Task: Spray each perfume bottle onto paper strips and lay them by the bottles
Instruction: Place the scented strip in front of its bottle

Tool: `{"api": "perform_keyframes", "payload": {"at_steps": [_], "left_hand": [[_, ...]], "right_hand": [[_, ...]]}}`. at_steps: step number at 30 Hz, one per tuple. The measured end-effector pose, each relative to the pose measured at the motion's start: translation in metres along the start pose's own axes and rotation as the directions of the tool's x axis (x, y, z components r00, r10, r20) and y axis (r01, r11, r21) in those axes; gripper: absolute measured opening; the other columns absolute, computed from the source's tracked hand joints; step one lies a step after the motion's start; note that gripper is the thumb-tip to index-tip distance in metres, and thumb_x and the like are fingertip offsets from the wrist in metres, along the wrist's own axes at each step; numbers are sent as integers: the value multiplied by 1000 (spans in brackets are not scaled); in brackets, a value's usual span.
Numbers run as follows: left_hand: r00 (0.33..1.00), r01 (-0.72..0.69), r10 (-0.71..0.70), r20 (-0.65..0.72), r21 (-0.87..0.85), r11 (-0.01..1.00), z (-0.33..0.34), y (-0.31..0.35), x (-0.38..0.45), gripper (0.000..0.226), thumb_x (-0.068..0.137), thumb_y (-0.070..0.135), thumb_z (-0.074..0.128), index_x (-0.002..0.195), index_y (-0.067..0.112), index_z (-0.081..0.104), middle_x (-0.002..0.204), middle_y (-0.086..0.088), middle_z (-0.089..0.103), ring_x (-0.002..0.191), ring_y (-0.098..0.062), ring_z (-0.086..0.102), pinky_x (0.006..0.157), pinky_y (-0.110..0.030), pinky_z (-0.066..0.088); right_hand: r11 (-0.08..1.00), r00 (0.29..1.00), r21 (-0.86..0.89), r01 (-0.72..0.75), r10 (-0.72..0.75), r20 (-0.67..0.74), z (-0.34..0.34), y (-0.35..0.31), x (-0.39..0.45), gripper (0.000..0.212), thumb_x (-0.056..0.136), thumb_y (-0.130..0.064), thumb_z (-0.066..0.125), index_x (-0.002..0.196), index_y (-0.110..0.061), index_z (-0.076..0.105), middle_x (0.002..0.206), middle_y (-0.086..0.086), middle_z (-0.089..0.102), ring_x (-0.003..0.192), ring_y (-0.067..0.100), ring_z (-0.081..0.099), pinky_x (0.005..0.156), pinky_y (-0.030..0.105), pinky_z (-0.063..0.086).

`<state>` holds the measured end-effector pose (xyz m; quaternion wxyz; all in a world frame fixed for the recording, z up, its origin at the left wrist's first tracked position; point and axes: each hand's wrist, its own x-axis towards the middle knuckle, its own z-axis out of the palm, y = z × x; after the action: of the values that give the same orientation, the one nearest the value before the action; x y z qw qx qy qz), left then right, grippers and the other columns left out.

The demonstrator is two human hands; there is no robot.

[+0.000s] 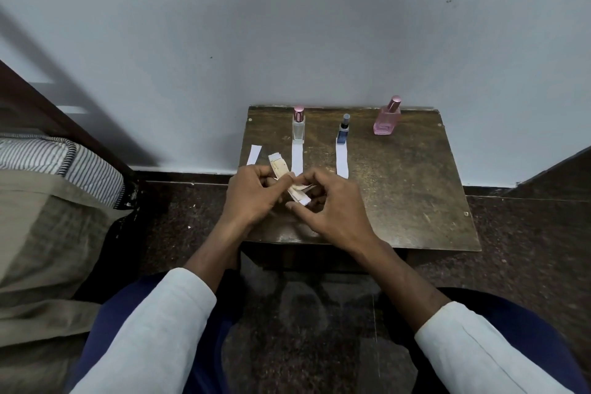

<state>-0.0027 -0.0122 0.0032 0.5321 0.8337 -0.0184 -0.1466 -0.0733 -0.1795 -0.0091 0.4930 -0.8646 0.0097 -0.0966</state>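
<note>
Three perfume bottles stand along the back of a small dark wooden table (415, 201): a clear bottle with a pink cap (298, 125), a small blue bottle (343, 131) and a pink bottle (387, 118). A white paper strip (297, 158) lies in front of the clear bottle and another strip (342, 159) in front of the blue one. A third strip (254, 154) lies at the table's left edge. My left hand (252, 198) and my right hand (326, 205) together pinch a small bundle of paper strips (287, 179) over the table's front left.
A pale wall rises right behind the table. At the left is a bed with a striped pillow (64, 163) and a beige sheet (41, 249). The floor around the table is dark speckled stone. My knees in blue trousers are at the bottom.
</note>
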Motion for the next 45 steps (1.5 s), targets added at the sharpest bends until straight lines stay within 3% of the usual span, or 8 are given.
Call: {"api": "perform_keyframes", "payload": {"at_steps": [4,9,13,19,24,31,39,45], "left_hand": [[996,26,-16,83,-119,993,3,3,0,32,103,41,69,84,18,79,76,0,79,63,-10,66,55,-22,49],[988,75,-47,146,-193,978,4,1,1,27,103,40,69,102,14,79,77,1,73,68,-4,64,56,-18,47],[984,156,-113,141,-347,925,4,3,1,25,97,34,78,110,12,80,79,-5,71,70,-6,64,58,-19,45],[994,100,-74,81,-397,913,1,5,2,19,94,20,83,111,12,81,103,-27,78,85,-22,75,64,-22,57],[991,117,-87,101,-350,930,4,6,0,18,101,30,74,114,22,83,105,-1,84,89,-13,71,63,-23,44],[987,106,-61,150,-311,945,4,11,-1,34,113,33,51,119,19,81,112,5,83,101,-14,76,62,-22,44],[997,-79,81,9,-133,988,4,2,-1,22,105,33,68,110,19,85,95,6,84,89,-9,79,76,-25,58],[995,-90,90,40,-7,996,5,1,2,44,113,39,52,86,14,76,69,12,72,64,-3,64,64,-22,49]], "right_hand": [[979,989,148,-142,147,-26,3,4,2,9,92,-11,80,101,-12,77,91,-2,80,80,8,77,73,26,64],[668,894,608,-430,409,184,1,-5,6,5,102,-9,69,102,-5,73,92,13,82,81,24,76,68,29,63],[613,877,646,-455,434,206,3,-5,6,10,103,-8,67,99,-8,77,89,5,78,78,17,69,66,27,58],[723,895,552,-415,433,105,0,-3,5,13,90,-15,85,99,-8,79,83,6,80,73,16,75,67,24,59],[754,900,508,-417,422,113,0,1,7,4,92,-14,83,91,-12,80,82,9,80,70,12,71,67,24,57],[800,910,437,-412,389,146,2,4,6,10,100,-19,74,90,-18,77,85,7,77,77,12,70,66,32,58],[787,901,454,-416,423,93,-3,5,6,7,94,-23,82,89,-19,80,84,9,79,74,14,70,67,27,56],[579,880,703,-414,451,147,-5,2,13,15,98,2,69,110,-5,75,83,5,77,67,13,66,64,24,59]]}}
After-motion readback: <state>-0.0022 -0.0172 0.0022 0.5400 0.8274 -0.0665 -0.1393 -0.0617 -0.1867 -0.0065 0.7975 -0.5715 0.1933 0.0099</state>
